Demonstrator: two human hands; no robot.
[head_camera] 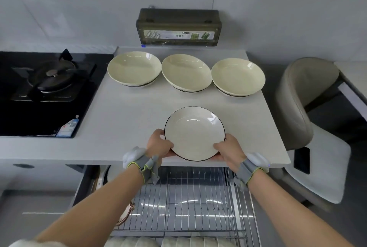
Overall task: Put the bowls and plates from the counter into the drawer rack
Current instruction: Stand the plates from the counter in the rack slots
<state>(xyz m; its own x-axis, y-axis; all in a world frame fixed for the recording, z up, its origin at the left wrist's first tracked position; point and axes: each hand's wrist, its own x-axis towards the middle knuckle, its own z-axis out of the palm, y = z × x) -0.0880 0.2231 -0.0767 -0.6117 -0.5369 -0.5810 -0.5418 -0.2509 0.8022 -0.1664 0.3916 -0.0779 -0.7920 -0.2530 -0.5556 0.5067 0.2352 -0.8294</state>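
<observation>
From the head camera, both bare forearms reach forward from the bottom corners of the picture, each with a grey wrist strap. The left hand [159, 143] and right hand [228, 150] grasp a round cream ceramic plate with a thin black rim [194, 133] from opposite sides, thumbs lying on its near rim and fingers tucked under it. The plate faces hollow side up, roughly level, above the front edge of the pale grey tabletop [127, 119]. Being round, it shows no long axis. Directly below, the chrome wire drawer rack [188, 203] stands pulled out. Along the back of the tabletop three pale cream bowls [134, 67] [186, 71] [238, 75] sit in a row, each on a black-rimmed dish. A black gas stove [51, 79] lies to the left.
</observation>
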